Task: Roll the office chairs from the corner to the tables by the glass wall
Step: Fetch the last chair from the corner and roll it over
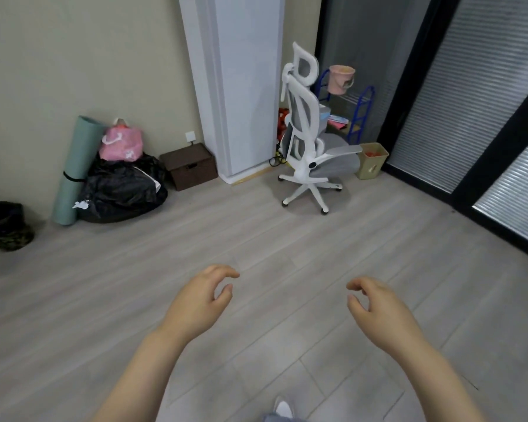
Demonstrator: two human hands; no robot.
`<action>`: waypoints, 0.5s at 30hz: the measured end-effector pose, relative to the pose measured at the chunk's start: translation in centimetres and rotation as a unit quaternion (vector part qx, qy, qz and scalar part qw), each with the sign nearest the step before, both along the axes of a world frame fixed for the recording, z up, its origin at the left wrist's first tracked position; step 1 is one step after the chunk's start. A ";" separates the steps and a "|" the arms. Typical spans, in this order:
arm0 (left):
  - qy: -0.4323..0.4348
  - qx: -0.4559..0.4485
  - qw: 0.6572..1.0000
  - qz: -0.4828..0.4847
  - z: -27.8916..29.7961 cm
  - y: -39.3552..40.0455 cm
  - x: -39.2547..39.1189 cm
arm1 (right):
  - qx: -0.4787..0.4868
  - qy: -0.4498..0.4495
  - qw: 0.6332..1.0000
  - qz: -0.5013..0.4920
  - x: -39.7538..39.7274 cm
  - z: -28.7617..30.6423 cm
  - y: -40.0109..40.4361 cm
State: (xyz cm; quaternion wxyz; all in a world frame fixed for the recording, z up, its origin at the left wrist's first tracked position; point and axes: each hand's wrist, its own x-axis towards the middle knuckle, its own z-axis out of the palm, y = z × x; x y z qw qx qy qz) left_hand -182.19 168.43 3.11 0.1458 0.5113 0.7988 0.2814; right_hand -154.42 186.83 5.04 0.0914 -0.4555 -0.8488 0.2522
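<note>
Both the left hand (200,295) and right hand (375,303) hang loosely curled, holding nothing. The white-framed, grey mesh office chair (310,138) stands well ahead of them, slightly nearer the right hand's side.

I see one office chair (310,141) standing upright in the far corner, with a white frame, grey mesh back, grey seat cushion and a white headrest on top. It is turned side-on to me with the seat facing right towards the glass wall and the armrest jutting out that way, its back just beside the white pillar. Its white five-star base rests on the grey plank floor with small dark castors at the ends of the legs, and nothing is touching it.
</note>
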 end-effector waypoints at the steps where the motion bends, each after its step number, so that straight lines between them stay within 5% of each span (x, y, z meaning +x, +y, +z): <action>1: 0.001 0.002 1.000 0.006 0.3 2.5 -1.2 | 0.002 -0.001 1.000 0.002 -1.3 0.3 2.7; 15: 0.091 -0.089 0.992 -0.008 -2.7 28.8 -23.0 | -0.026 -0.006 0.999 0.023 -22.3 -0.4 31.9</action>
